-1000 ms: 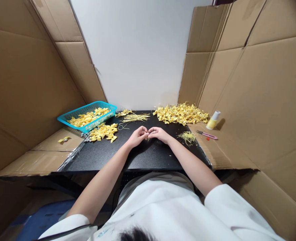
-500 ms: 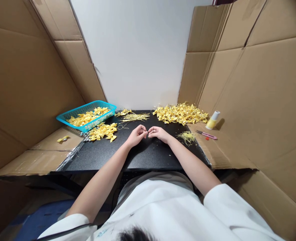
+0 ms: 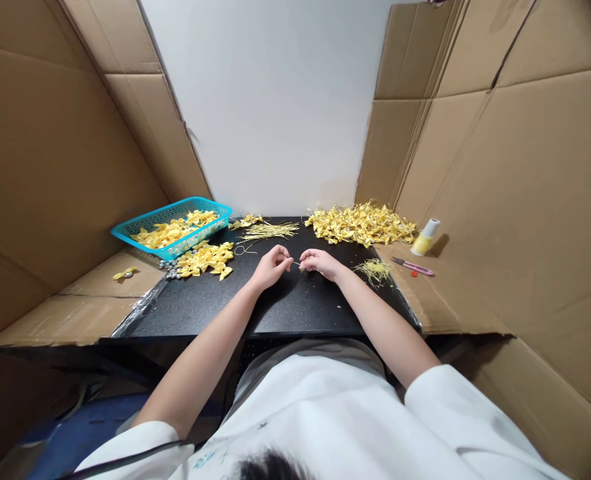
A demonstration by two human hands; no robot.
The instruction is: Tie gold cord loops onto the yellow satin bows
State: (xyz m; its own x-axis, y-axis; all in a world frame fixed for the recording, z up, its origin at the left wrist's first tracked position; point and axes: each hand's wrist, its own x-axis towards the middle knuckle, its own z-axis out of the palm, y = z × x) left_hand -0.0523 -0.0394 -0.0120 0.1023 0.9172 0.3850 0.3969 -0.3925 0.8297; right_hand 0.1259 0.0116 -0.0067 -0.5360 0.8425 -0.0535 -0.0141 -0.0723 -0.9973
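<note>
Over the middle of the black table [image 3: 185, 313], my left hand [image 3: 273, 267] and my right hand [image 3: 321, 263] face each other with a small gap between the fingertips. A short piece of thin yellow cord [image 3: 296, 263] spans that gap, and each hand pinches it between thumb and finger. Behind my left hand lies a bundle of yellow cords [image 3: 270, 231]. To the left is a heap of yellow ribbon bows [image 3: 206, 259] with silvery beads [image 3: 169, 270] at its edge. A small pile of cord clippings [image 3: 373, 270] lies right of my right hand.
A turquoise basket [image 3: 125, 233] of yellow bows stands at the back left. A large pile of bows with cords [image 3: 360, 223] is at the back right. On the right cardboard are a thread spool [image 3: 425, 239] and pink snips [image 3: 418, 267]. Cardboard walls [image 3: 540, 187] flank both sides.
My hands have drawn slightly apart, the right one shifting right. The yellow cord now shows in the gap between the fingertips.
</note>
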